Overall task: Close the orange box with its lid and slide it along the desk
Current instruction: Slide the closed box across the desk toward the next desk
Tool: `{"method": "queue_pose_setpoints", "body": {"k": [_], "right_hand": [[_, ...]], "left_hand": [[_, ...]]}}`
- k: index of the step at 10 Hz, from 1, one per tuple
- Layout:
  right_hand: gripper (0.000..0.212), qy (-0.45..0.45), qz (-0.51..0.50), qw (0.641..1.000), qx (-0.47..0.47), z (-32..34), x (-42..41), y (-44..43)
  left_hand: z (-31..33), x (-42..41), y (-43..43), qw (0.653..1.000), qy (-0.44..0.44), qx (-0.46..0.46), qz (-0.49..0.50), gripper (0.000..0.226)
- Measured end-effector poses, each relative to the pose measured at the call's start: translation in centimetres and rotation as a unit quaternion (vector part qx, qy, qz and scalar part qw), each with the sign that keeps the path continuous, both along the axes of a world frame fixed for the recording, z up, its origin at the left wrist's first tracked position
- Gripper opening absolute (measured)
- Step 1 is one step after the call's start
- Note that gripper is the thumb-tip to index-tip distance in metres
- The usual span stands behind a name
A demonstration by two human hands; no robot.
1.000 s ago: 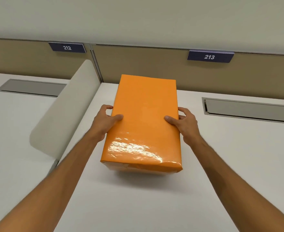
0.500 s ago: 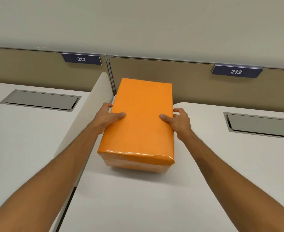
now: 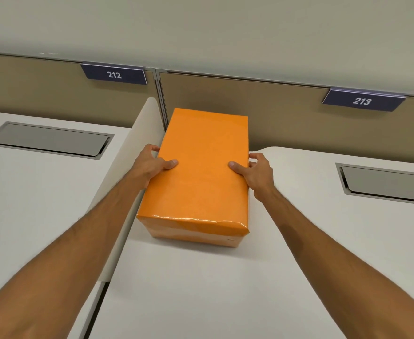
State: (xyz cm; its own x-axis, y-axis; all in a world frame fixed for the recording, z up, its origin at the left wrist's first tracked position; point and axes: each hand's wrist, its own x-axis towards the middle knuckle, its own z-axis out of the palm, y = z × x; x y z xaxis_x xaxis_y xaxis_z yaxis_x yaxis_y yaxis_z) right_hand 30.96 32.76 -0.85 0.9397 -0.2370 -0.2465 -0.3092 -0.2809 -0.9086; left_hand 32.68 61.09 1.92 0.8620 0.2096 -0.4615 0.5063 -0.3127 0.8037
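The orange box stands on the white desk with its orange lid on top, its far end close to the back panel. My left hand grips the box's left side, thumb lying on the lid. My right hand grips the right side in the same way, thumb on the lid and fingers curled round the edge. The box's left edge runs right beside the rounded white divider.
A beige back panel carries number plates 212 and 213. Grey cable hatches sit in the left desk and the right desk. A narrow gap separates the two desks.
Both hands have pushed the box away from me and to the left, up against the divider and near the back panel. The grip is unchanged.
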Motion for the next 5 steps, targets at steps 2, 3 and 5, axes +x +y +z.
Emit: {"method": "queue_pose_setpoints", "body": {"k": [2,3,5], "right_hand": [[0.083,-0.011,0.037,0.998,-0.042,0.0,-0.1,-0.7],[0.074,-0.016,0.060,0.995,-0.073,0.6,-0.4,-0.9],[0.059,-0.077,0.086,0.973,-0.201,2.5,-2.5,-2.7]], "left_hand": [[0.2,-0.4,-0.4,0.997,-0.027,0.067,-0.018,0.079],[0.8,-1.2,-1.3,0.984,-0.072,0.155,-0.045,0.078],[2.5,-4.2,-4.5,0.928,-0.169,0.310,-0.118,0.068]]}}
